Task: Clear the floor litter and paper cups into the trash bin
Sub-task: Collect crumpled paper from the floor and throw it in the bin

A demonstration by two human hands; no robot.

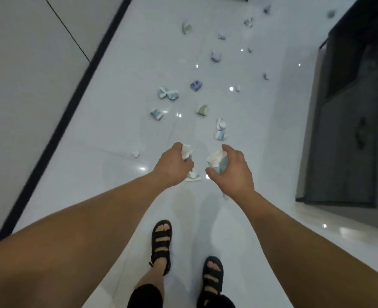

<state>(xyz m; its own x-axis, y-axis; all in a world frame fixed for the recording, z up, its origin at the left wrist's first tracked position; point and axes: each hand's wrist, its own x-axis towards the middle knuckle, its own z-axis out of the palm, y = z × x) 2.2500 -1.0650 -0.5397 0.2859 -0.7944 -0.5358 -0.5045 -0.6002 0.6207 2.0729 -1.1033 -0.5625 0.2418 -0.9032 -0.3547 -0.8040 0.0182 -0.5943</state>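
Observation:
My left hand [172,167] is closed around a crumpled white paper cup [187,151]. My right hand [232,170] grips another crushed cup, white and pale blue [217,160]. Both hands hang above the glossy white floor, close together. A flattened cup [193,176] lies on the floor just under my left hand. Ahead, several crushed cups are scattered: a blue-white pair [168,93], one at the left [157,114], a green one [202,110], a purple one [196,85] and a pair [221,129] nearest my right hand. No trash bin is visible.
A dark grey cabinet [348,130] stands along the right. A grey wall with a black skirting strip [72,103] runs diagonally on the left. A small white scrap [135,154] lies left of my hands. More litter [216,56] trails off ahead. My sandalled feet [161,241] stand below.

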